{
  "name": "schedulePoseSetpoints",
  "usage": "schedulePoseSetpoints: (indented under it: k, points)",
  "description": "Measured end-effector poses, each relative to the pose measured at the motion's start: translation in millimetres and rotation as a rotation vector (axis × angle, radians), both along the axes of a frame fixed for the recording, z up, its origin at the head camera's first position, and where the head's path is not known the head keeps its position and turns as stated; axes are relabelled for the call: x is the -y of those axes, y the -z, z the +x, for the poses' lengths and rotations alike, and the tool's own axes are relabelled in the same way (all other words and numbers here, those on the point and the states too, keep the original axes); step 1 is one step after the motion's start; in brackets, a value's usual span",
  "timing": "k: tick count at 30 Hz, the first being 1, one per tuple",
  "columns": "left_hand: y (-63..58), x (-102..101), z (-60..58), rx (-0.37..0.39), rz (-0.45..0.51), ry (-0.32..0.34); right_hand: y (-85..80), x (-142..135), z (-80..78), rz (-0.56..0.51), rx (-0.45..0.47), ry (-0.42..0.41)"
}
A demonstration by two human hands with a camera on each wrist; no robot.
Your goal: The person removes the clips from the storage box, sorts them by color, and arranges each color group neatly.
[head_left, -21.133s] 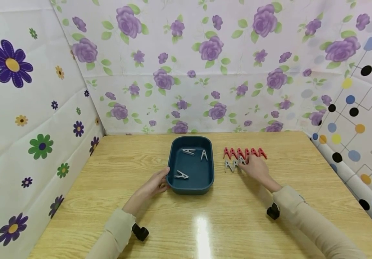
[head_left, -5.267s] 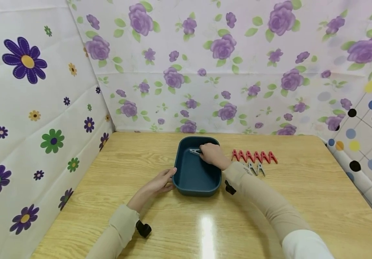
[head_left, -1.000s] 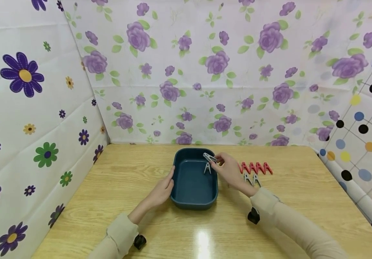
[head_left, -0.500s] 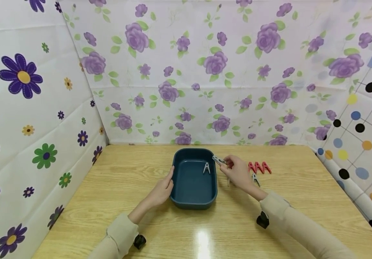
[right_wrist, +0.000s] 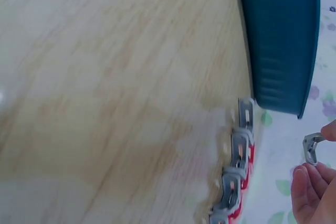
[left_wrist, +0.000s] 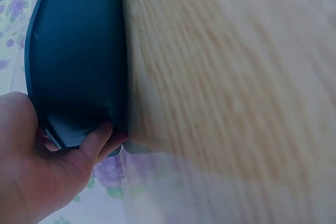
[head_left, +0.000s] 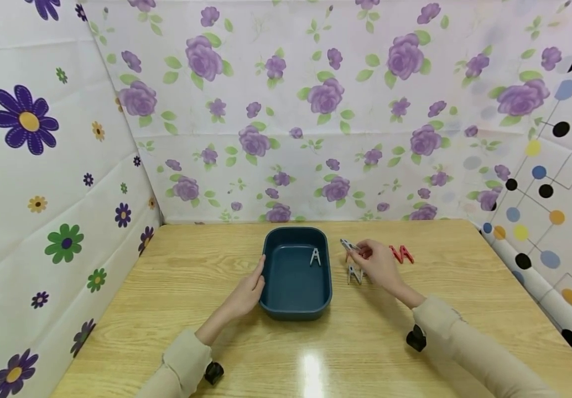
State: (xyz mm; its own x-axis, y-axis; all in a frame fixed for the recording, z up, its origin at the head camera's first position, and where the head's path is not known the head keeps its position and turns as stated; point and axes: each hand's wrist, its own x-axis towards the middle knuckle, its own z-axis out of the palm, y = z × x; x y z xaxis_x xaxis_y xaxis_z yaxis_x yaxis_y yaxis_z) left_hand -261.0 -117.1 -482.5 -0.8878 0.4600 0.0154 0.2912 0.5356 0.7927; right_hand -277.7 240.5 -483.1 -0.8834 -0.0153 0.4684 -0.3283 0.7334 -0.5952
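Note:
A dark blue plastic tub stands on the table with one grey clothespin inside, near its right wall. My left hand holds the tub's left side; in the left wrist view its thumb is at the rim and its fingers are against the outer wall. My right hand pinches another grey clothespin in the air, right of the tub. Below it, a row of grey clothespins is partly hidden by the hand. Red clothespins stand behind them, mostly covered in the head view.
The wooden table carries the tub and both clothespin rows. Flowered cloth hangs along the back, with patterned cloth at both sides. In the right wrist view the grey row starts close to the tub's end wall.
Three grey clothespins lay in the tub 21 seconds ago; one lies there now. During the last second my right hand has carried its clothespin rightward, out from over the tub.

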Motion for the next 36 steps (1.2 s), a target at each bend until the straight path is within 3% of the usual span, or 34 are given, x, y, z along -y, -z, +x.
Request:
schedulePoseSetpoints:
  k: [6,14,23,36]
  points:
    - [0.8,0,-0.7,0.000,0.005,-0.007,-1.8,-13,3.1,0.009,0.013,0.005]
    - [2.3,0,-1.0,-0.014,0.001,-0.004,7.7,-24,9.7,0.008,0.039,0.009]
    - [1.3,0,0.4,-0.012,-0.017,-0.021,9.5,-35,21.2,0.021,0.049,0.059]
    - [2.8,1,-0.9,-0.011,0.006,-0.015,7.2,-55,36.7,0.069,0.197,0.126]
